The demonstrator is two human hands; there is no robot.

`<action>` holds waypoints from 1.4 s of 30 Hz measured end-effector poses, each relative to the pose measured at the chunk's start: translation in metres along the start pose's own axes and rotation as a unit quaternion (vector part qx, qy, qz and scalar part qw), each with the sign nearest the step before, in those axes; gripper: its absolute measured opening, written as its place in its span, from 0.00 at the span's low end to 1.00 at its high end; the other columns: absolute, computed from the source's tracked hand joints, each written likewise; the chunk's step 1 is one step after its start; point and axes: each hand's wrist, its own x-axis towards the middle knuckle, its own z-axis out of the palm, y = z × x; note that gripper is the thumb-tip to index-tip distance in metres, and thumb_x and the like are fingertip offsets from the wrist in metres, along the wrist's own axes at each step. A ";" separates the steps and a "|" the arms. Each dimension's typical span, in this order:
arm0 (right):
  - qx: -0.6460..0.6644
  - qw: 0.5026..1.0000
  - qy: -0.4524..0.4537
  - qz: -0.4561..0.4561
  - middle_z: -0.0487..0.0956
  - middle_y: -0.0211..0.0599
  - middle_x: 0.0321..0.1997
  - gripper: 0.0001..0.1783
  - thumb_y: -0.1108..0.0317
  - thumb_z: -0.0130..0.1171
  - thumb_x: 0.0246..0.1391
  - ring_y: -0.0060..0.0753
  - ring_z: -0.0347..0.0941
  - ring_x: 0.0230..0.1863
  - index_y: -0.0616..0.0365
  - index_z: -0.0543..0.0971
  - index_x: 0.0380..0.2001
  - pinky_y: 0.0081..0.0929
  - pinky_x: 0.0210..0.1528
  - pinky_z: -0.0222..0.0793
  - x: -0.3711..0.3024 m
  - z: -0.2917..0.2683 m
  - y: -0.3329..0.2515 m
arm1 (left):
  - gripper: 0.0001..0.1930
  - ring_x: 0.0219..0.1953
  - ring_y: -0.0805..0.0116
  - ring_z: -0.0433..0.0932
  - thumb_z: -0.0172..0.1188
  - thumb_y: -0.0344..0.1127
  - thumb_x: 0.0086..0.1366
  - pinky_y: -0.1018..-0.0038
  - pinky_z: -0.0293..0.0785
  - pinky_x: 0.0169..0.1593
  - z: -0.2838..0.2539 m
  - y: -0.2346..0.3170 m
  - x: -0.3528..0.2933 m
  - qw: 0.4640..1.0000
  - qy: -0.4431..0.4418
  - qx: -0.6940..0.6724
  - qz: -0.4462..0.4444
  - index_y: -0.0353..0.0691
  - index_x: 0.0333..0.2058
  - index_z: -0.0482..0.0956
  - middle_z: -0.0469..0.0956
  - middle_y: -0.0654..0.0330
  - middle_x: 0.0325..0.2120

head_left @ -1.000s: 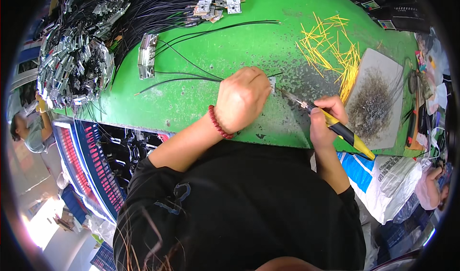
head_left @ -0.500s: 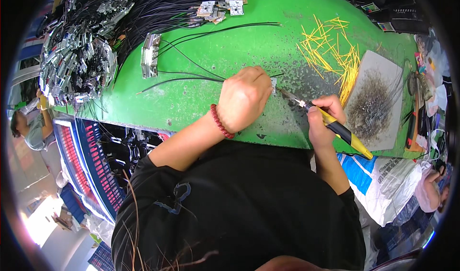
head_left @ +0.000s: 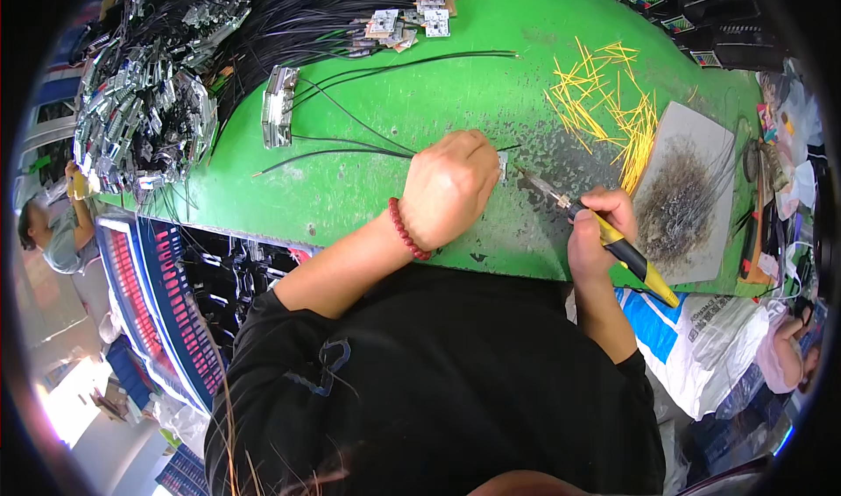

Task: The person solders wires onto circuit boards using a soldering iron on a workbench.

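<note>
Left hand (head_left: 448, 189) fingers pinch a small metal part (head_left: 502, 165) with black wires (head_left: 350, 145) on the green counter (head_left: 420, 102); right hand (head_left: 596, 233) fingers grip a soldering iron (head_left: 604, 233), tip just right of the part

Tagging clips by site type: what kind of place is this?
Most likely an electronics assembly workshop, at a hand-soldering bench. The right hand holds a yellow-and-black soldering iron over a green worktable; bundles of black wires with small circuit boards and cut yellow wire pieces lie about.
</note>
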 end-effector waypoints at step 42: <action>-0.142 0.982 -0.114 -0.055 0.72 0.29 0.20 0.20 0.84 0.58 0.47 0.16 0.69 0.22 0.57 0.73 0.44 0.16 0.26 0.65 0.048 0.045 -0.027 | 0.05 0.29 0.55 0.77 0.63 0.28 0.51 0.65 0.73 0.32 -0.026 0.005 0.014 0.993 -0.047 -0.110 0.002 0.39 0.27 0.76 0.77 0.57 0.24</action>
